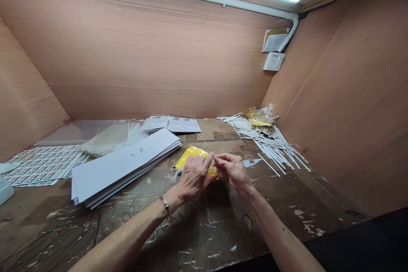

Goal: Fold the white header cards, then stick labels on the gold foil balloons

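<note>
- Left hand (195, 174), palm down with its digits loosely curled, lies across a flat, glossy yellow packet (191, 151), probably to steady it against the table; whether it also grips an edge underneath, I cannot tell.
- Right hand (233, 171) has thumb and forefinger drawn together in a pinch beside the left forefinger, over the packet's right end; what sits between them is too small to make out. Meeting so closely suggests fine work wanting both hands.
- Beneath both, the packet lies on a scuffed brown tabletop (143, 231), in front of the person, presumably for easy sight and reach.
- Just left, long white card strips (124, 165) are stacked at a slant, perhaps for easy lifting.
- Beyond them rest translucent plastic sheets (111, 138) and white printed papers (185, 124); farther left, sheets printed with small repeated red-and-green labels (44, 163).
- Right of the hands, slim white sticks (270, 148) spread loosely, with a clear plastic bag of yellow pieces (259, 118) on top, seemingly parked against the corner to be out of the way.
</note>
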